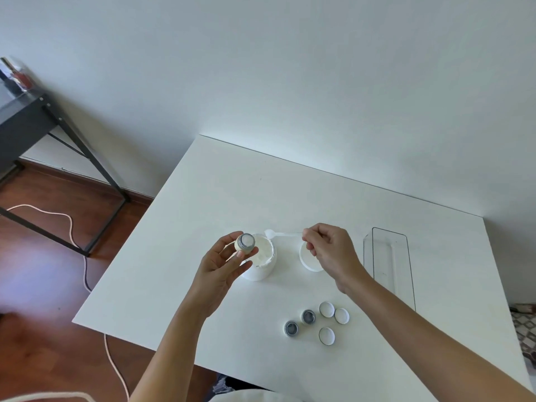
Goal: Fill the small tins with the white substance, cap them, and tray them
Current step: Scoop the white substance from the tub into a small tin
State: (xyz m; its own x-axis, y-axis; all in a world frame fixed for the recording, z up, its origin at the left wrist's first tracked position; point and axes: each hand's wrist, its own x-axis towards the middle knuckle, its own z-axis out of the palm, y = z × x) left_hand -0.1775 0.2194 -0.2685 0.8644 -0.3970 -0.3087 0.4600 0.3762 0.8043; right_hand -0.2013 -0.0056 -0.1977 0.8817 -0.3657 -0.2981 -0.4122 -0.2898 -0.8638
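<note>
Your left hand (223, 264) has one small tin (246, 243) pinched between thumb and fingertips, raised just above the near-left rim of the big white jar (261, 261), its open mouth tipped toward you and already showing white inside. Your right hand (327, 250) is closed in a fine pinch on the handle end of the white scoop (280, 234), and this is the relation that matters: the scoop's long axis runs nearly level, left to right, with its bowl pointing left toward the tin and hanging over the jar's far rim, so the tin lies left of and slightly nearer to you than the bowl, a short way apart. The scoop hand is the one that has to close that gap; I judge you are partway through filling this first tin (whether the bowl carries a load now is too small to tell). The jar stands open and holds plenty of the white substance (262, 250); its lid (309, 261) lies on the table (232, 184), partly under your right hand. Near you, two empty tins (300, 322) sit side by side, open and dark inside, with three caps (333, 320) just to their right, undersides up. The clear tray (388, 265) lies lengthwise to your right, and nothing is in it.
</note>
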